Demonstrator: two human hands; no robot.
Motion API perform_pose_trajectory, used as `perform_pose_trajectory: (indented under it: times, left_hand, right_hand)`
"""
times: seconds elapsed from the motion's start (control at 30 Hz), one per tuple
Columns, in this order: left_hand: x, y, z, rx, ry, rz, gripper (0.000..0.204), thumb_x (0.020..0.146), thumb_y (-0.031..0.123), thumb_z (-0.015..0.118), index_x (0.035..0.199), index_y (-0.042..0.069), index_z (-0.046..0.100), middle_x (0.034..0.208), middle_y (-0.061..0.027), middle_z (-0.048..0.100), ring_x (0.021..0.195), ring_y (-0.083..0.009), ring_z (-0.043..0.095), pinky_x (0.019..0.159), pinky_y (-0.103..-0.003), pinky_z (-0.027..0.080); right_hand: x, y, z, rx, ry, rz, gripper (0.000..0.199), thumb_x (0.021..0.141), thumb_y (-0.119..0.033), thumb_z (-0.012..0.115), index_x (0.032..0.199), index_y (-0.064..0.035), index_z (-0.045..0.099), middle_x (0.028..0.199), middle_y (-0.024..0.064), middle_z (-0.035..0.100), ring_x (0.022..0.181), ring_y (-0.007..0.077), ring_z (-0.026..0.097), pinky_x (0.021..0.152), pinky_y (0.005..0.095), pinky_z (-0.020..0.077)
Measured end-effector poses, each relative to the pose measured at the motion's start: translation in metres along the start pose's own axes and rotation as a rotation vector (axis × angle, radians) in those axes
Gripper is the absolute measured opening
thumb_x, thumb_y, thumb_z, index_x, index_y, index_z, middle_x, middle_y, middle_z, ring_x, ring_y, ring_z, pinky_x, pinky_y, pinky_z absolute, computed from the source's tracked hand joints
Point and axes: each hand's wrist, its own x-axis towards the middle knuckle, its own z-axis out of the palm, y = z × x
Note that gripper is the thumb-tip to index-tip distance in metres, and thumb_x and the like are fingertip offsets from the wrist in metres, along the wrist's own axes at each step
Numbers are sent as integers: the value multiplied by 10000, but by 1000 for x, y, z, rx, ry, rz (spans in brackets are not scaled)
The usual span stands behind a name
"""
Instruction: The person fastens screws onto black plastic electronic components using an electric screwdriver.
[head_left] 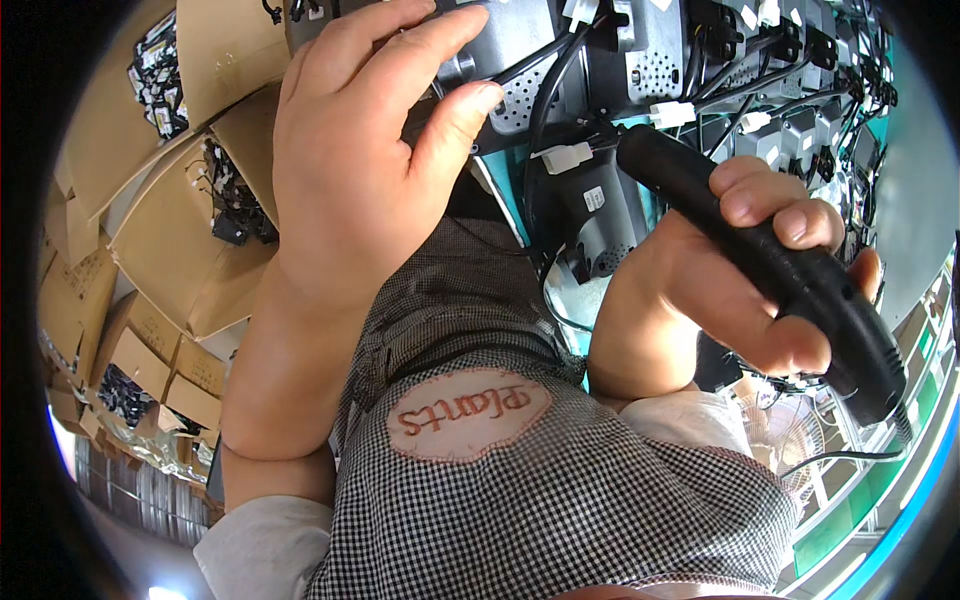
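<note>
My right hand (735,265) is wrapped round a black electric screwdriver (770,265), a long rounded tool with a cord at its lower right end. The screwdriver's other end points up and left, towards the black housings; its bit cannot be made out. My left hand (360,150) reaches over a black housing (510,60) with perforated patches, fingers extended and thumb apart. Whether its fingertips touch the housing is unclear. Black cables with a white connector (563,157) hang between the hands. Below them lies another black housing (600,215) with a small white label.
More black housings (655,75) with cables and white tags line the teal bench to the right. Open cardboard boxes (185,255) stand at the left, some holding small black parts (235,195). The screwdriver's cord (850,456) loops at the lower right, near a fan (785,425).
</note>
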Motion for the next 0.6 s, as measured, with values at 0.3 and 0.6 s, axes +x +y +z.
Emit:
perform_pose_trajectory:
  times: [0.3, 0.6]
  left_hand:
    - [-1, 1, 0, -3, -3, -6, 311, 735, 103, 674, 1040, 65, 626, 1044, -125, 569, 941, -232, 544, 832, -298, 424]
    - [1, -7, 2, 77, 77, 103, 293, 686, 141, 683, 972, 89, 644, 946, -81, 595, 816, -243, 556, 746, -323, 437]
  right_hand:
    - [-14, -7, 12, -36, -167, -23, 651, 772, -645, 415, 1235, -205, 284, 791, 116, 539, 480, 191, 504, 393, 307, 437]
    - [-16, -9, 6, -39, -104, 40, 602, 793, -529, 521, 1178, -140, 272, 794, 140, 517, 568, 228, 524, 519, 347, 491]
